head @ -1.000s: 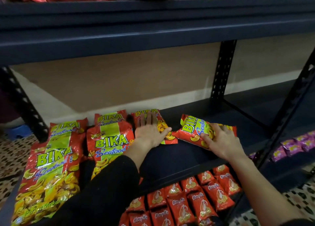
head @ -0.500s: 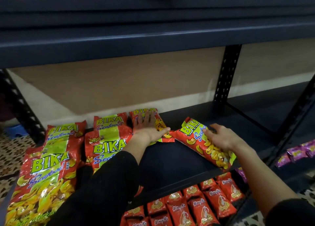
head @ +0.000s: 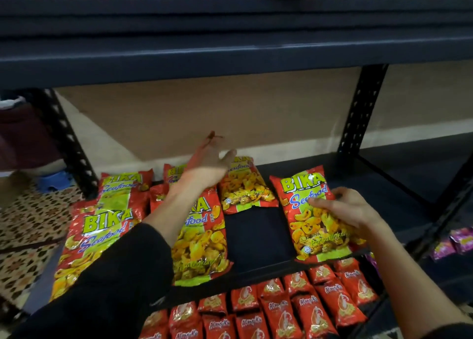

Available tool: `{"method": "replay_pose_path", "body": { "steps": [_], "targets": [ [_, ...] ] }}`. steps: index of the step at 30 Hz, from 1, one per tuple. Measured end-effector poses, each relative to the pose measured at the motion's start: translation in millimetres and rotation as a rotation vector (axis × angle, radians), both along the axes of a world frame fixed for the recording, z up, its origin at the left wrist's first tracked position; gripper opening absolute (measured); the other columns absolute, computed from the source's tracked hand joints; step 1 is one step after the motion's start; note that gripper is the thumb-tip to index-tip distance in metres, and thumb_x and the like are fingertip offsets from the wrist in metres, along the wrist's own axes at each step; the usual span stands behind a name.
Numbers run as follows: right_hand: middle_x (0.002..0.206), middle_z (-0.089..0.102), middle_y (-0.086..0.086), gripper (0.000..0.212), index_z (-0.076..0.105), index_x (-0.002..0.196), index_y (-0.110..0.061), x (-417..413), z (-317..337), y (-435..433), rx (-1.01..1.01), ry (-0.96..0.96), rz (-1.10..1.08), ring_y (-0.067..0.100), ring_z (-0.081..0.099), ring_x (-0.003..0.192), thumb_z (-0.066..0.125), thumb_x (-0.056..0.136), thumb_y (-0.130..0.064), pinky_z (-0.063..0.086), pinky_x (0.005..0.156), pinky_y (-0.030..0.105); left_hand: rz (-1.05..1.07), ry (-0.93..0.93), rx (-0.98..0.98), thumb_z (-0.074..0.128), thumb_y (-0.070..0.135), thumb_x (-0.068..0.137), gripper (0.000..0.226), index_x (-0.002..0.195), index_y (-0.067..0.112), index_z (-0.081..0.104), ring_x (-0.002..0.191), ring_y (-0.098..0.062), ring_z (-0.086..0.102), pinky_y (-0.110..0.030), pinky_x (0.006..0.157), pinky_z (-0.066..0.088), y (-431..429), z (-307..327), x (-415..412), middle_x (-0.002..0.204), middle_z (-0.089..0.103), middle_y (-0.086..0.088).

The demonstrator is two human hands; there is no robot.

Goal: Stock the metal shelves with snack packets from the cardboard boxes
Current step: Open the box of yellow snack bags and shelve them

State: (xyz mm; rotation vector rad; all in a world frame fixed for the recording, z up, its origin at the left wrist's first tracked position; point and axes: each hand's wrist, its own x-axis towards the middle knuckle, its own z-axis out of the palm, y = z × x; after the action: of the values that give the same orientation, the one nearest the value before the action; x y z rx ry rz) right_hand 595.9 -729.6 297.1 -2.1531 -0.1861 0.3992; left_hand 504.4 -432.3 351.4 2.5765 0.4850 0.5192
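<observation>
Several red-and-green Bika Seafood packets lie flat on the dark metal shelf (head: 258,239). My right hand (head: 350,209) grips the rightmost packet (head: 304,226) at its right side, thumb on the printed front; the packet lies upright near the front edge. My left hand (head: 208,168) is lifted off the shelf, fingers spread and blurred, above the small packet at the back (head: 245,189). My black sleeve crosses the middle packet (head: 204,241). Two more packets (head: 102,226) overlap at the left.
The upper shelf beam (head: 230,54) hangs low overhead. A perforated upright (head: 361,113) stands right of the packets, with bare shelf beyond it. Small red packets (head: 281,310) fill the shelf below; purple packets (head: 455,241) sit lower right.
My right hand turned the rightmost packet from slanted to upright and drew it toward the front edge. My left hand lifted off the back packet and rose with fingers spread.
</observation>
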Motion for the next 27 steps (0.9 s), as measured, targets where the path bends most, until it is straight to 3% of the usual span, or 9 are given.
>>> {"method": "replay_pose_path", "body": {
  "steps": [3, 5, 6, 7, 8, 9, 11, 21, 27],
  "targets": [
    [0.101, 0.067, -0.004, 0.077, 0.053, 0.127, -0.015, -21.6, -0.8, 10.4, 0.128, -0.101, -0.044, 0.018, 0.069, 0.093, 0.088, 0.065, -0.046, 0.055, 0.091, 0.047, 0.074, 0.059, 0.031, 0.046, 0.048, 0.1, 0.055, 0.145, 0.017, 0.04, 0.131, -0.028, 0.048, -0.035, 0.106, 0.042, 7.4, -13.9, -51.6, 0.151, 0.041, -0.007],
    [0.101, 0.069, -0.005, 0.075, 0.052, 0.124, -0.019, -37.4, -0.6, 23.6, 0.194, -0.121, -0.021, 0.017, 0.07, 0.092, 0.089, 0.064, -0.046, 0.056, 0.09, 0.047, 0.077, 0.193, 0.093, 0.04, 0.051, 0.101, 0.047, 0.119, 0.011, 0.058, 0.111, -0.029, 0.062, -0.039, 0.098, 0.049, 9.4, -25.8, -74.0, 0.122, 0.062, -0.012],
    [0.1, 0.069, -0.006, 0.072, 0.052, 0.122, -0.021, -44.3, 0.1, 32.0, 0.22, -0.118, -0.001, 0.016, 0.071, 0.09, 0.089, 0.065, -0.045, 0.057, 0.089, 0.047, 0.079, 0.283, 0.123, 0.036, 0.054, 0.1, 0.051, 0.097, 0.009, 0.06, 0.098, -0.029, 0.066, -0.04, 0.092, 0.052, 10.8, -28.7, -79.1, 0.101, 0.066, -0.011],
    [0.098, 0.07, -0.006, 0.07, 0.052, 0.12, -0.022, -49.1, -1.2, 39.6, 0.24, -0.107, 0.017, 0.015, 0.072, 0.088, 0.089, 0.065, -0.044, 0.058, 0.088, 0.046, 0.076, 0.343, 0.157, 0.032, 0.057, 0.1, 0.056, 0.087, 0.007, 0.055, 0.094, -0.031, 0.066, -0.041, 0.089, 0.052, 12.3, -32.0, -77.6, 0.094, 0.066, -0.011],
    [0.098, 0.071, -0.006, 0.068, 0.053, 0.119, -0.023, -54.3, -0.7, 48.9, 0.253, -0.1, 0.039, 0.014, 0.073, 0.086, 0.089, 0.066, -0.043, 0.058, 0.087, 0.045, 0.069, 0.369, 0.195, 0.03, 0.058, 0.1, 0.057, 0.093, 0.007, 0.054, 0.103, -0.034, 0.064, -0.043, 0.094, 0.05, 16.3, -33.3, -75.0, 0.104, 0.066, -0.014],
    [0.097, 0.072, -0.006, 0.067, 0.052, 0.12, -0.023, -59.3, -2.8, 57.5, 0.254, -0.086, 0.065, 0.013, 0.073, 0.084, 0.089, 0.067, -0.043, 0.059, 0.086, 0.045, 0.053, 0.363, 0.221, 0.029, 0.059, 0.1, 0.058, 0.114, 0.009, 0.054, 0.119, -0.035, 0.057, -0.046, 0.101, 0.044, 20.4, -37.6, -72.8, 0.125, 0.06, -0.017],
    [0.099, 0.072, -0.006, 0.068, 0.051, 0.124, -0.021, -65.3, -8.1, 72.3, 0.245, -0.059, 0.108, 0.012, 0.074, 0.083, 0.087, 0.07, -0.042, 0.059, 0.085, 0.044, 0.016, 0.345, 0.258, 0.028, 0.063, 0.098, 0.063, 0.143, 0.019, 0.039, 0.139, -0.033, 0.038, -0.048, 0.114, 0.032, 27.9, -42.7, -68.6, 0.153, 0.039, -0.011],
    [0.104, 0.071, -0.006, 0.071, 0.046, 0.134, -0.018, -59.1, -32.8, 92.3, 0.187, -0.046, 0.159, 0.012, 0.073, 0.09, 0.076, 0.08, -0.053, 0.058, 0.088, 0.043, 0.036, 0.452, 0.39, 0.024, 0.069, 0.095, 0.07, 0.153, 0.03, 0.025, 0.148, -0.025, 0.024, -0.047, 0.122, 0.009, 52.4, -61.4, -67.0, 0.16, 0.028, -0.002],
    [0.108, 0.069, -0.008, 0.075, 0.045, 0.136, -0.02, -58.7, -35.1, 94.4, 0.135, -0.054, 0.181, 0.012, 0.071, 0.093, 0.074, 0.078, -0.059, 0.058, 0.088, 0.043, 0.04, 0.469, 0.396, 0.029, 0.067, 0.096, 0.069, 0.152, 0.027, 0.028, 0.148, -0.024, 0.025, -0.047, 0.123, 0.009, 52.5, -54.8, -66.0, 0.159, 0.029, -0.001]
  ]
}}
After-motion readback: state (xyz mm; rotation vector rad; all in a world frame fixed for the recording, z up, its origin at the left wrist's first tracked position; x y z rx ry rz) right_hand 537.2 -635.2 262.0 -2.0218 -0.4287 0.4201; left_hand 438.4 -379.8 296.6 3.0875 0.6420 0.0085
